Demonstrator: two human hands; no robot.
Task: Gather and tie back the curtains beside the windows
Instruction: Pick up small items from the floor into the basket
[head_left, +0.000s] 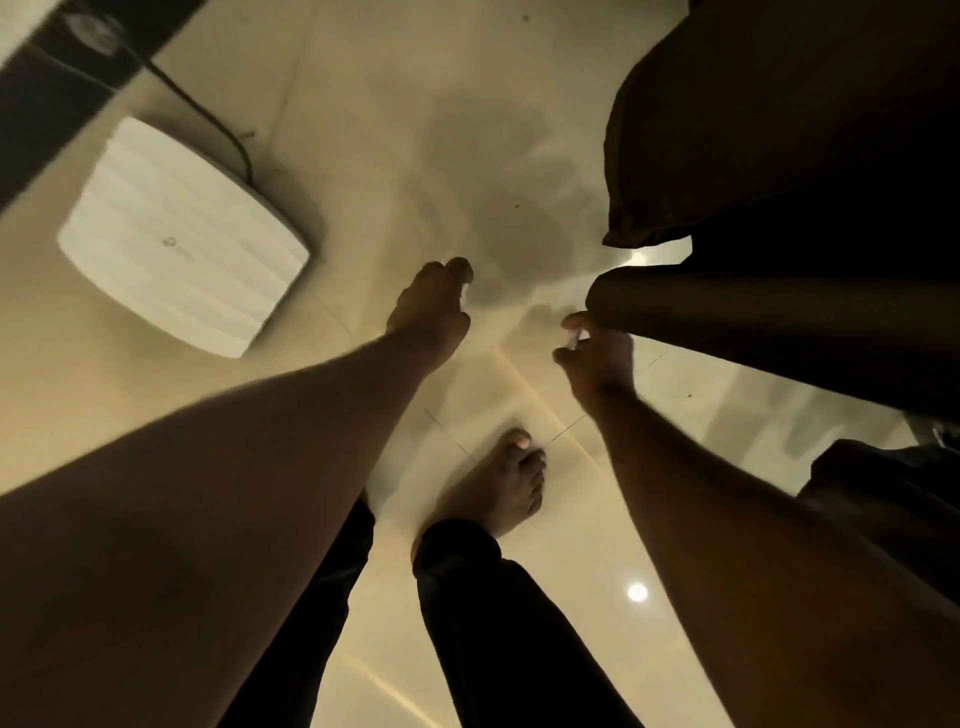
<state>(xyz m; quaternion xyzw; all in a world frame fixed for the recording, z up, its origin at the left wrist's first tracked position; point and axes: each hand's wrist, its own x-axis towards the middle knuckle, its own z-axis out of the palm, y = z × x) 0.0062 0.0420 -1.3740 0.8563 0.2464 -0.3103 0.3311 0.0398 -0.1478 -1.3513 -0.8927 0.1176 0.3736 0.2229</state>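
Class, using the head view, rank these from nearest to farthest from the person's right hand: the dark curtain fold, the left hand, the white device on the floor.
From the right hand:
1. Dark curtain fold, touching its fingers, right side.
2. Left hand, centre.
3. White device, far left on the floor.

The floor is glossy cream tile, the ridged box white, the curtain dark brown, the trousers black.

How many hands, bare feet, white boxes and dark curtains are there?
Hands: 2, left hand and right hand
Bare feet: 1, bare foot
White boxes: 1, white box on the floor
Dark curtain folds: 2, upper fold and lower fold
Total: 6
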